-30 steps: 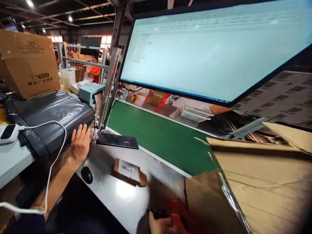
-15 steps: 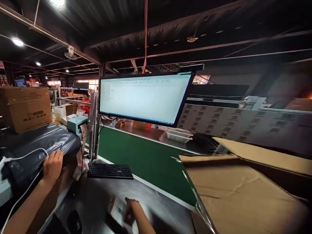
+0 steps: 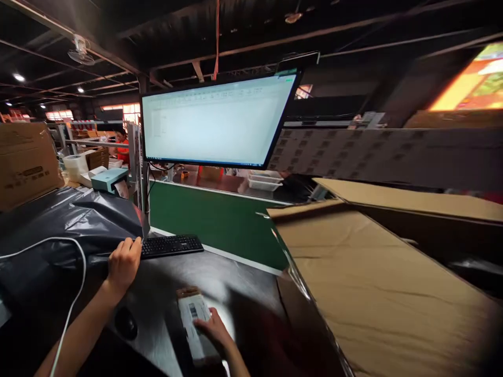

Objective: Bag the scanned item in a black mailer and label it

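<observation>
Fingers curled, my left hand (image 3: pixel 124 264) grips the edge of a black plastic mailing bag (image 3: pixel 90 214), beside the left end of the black keyboard (image 3: pixel 168 246). A small flat box (image 3: pixel 194 306) with a white label and barcode is in my right hand (image 3: pixel 215 331), low over the dark metal table (image 3: pixel 157 309). The right thumb lies across the label; the other fingers are mostly hidden beneath the box. A black mouse (image 3: pixel 126 322) rests on the table between my forearms.
A large monitor (image 3: pixel 212 125) hangs above a green conveyor belt (image 3: pixel 208 214). Open cardboard cartons (image 3: pixel 353 272) stand at the right. A light-blue label printer (image 3: pixel 110 179) and a brown carton (image 3: pixel 27 165) are at the left. A white cable (image 3: pixel 83 277) crosses my left forearm.
My left hand has moved right, towards the keyboard, and the bag's edge has come with it. The small box in my right hand shows more clearly. The view has shifted right and down.
</observation>
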Available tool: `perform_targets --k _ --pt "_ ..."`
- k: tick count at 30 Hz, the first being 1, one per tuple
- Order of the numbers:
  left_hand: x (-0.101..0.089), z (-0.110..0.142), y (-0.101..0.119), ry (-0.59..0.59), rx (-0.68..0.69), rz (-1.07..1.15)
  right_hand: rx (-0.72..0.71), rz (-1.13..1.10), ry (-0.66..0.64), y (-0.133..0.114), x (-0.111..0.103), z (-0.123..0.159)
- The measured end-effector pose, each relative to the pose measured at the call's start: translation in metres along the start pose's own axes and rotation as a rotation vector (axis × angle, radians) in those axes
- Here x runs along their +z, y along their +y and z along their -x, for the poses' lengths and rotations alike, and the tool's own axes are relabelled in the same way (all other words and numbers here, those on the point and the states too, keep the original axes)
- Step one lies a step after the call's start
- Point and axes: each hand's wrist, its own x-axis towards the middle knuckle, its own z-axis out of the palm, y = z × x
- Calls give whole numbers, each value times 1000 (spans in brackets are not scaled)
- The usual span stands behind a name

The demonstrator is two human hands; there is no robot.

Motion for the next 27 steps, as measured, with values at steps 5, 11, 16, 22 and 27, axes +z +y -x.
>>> perform_targets --k 5,11,16,22,27 --pt "66 28 42 -392 33 336 57 -428 31 -13 -26 78" --pt "119 44 93 -612 -92 698 99 -566 -155 -34 -51 129" --pt "125 54 107 -668 -31 640 123 -551 -343 -51 -46 133" --pt "118 61 104 -724 130 551 87 -445 -512 -78 -36 104" --pt "125 70 89 -791 394 435 204 -381 -392 -60 -29 75"
